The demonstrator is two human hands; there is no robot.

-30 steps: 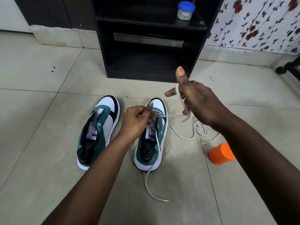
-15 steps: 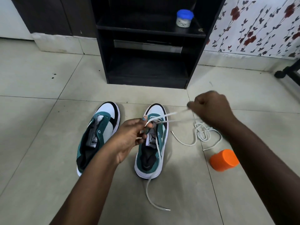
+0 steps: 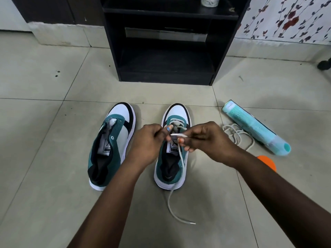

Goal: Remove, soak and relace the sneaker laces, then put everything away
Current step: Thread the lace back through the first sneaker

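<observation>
Both hands, left point(image 3: 148, 140) and right point(image 3: 206, 138), crowd over the right sneaker point(image 3: 172, 158), blocking its tongue from above. Bare floor point(image 3: 44, 158) lies open left of the left sneaker point(image 3: 109, 145), and a narrow strip runs between the pair. To the right, a loose lace point(image 3: 238, 135), a tube point(image 3: 256, 129) and an orange cap point(image 3: 266, 161) clutter the way. A lace end point(image 3: 179, 217) trails across the near floor. The black shelf point(image 3: 166, 51) closes the far side.

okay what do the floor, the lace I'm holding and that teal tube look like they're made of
Floor: glazed ceramic tile, likely; pale squares, grout lines, soft sheen.
Lace: woven off-white cord, probably cotton or polyester, with a glossy plastic-looking tip.
Teal tube: seems smooth plastic with a printed label; could be coated metal.
</observation>
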